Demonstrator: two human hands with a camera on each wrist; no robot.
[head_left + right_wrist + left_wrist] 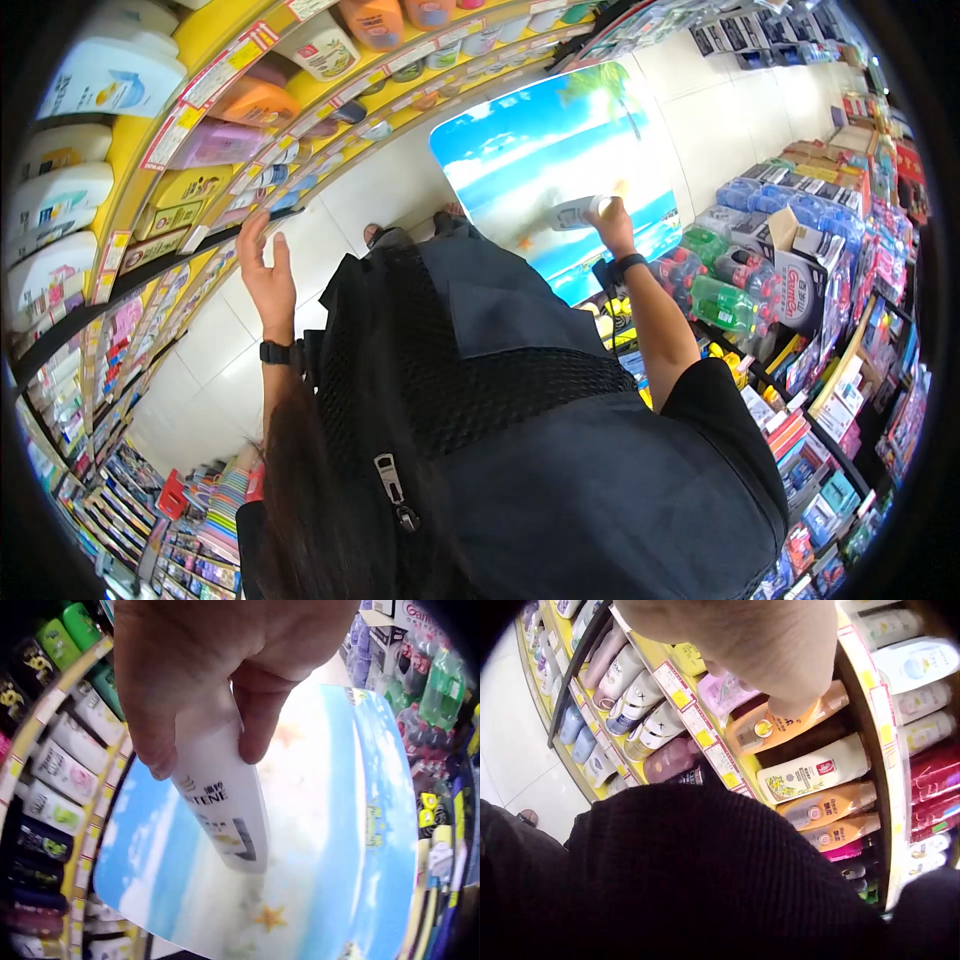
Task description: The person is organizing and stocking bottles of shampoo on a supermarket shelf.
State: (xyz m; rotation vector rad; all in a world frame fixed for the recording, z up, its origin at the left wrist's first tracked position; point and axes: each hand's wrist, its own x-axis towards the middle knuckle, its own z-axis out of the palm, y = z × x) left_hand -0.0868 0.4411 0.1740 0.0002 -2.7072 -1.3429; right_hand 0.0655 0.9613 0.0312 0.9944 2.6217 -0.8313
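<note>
My right hand (616, 230) grips a white shampoo bottle (573, 213) by its cap end. In the right wrist view the thumb and fingers lie on either side of the bottle (227, 806), whose base overlaps a table with a beach print (337, 847). My left hand (268, 280) is raised beside the shelves, fingers extended and nothing held. In the left wrist view that hand (742, 645) overlaps an orange bottle (769, 733) on the shelf, next to a cream-white bottle (814, 769).
Curved yellow shelves (160, 150) full of bottles run along the left. To the right stand green soda bottles (725, 305) and an opened carton (805, 265). A black backpack (480, 330) fills the centre. Pale floor tiles (215, 345) show below the shelves.
</note>
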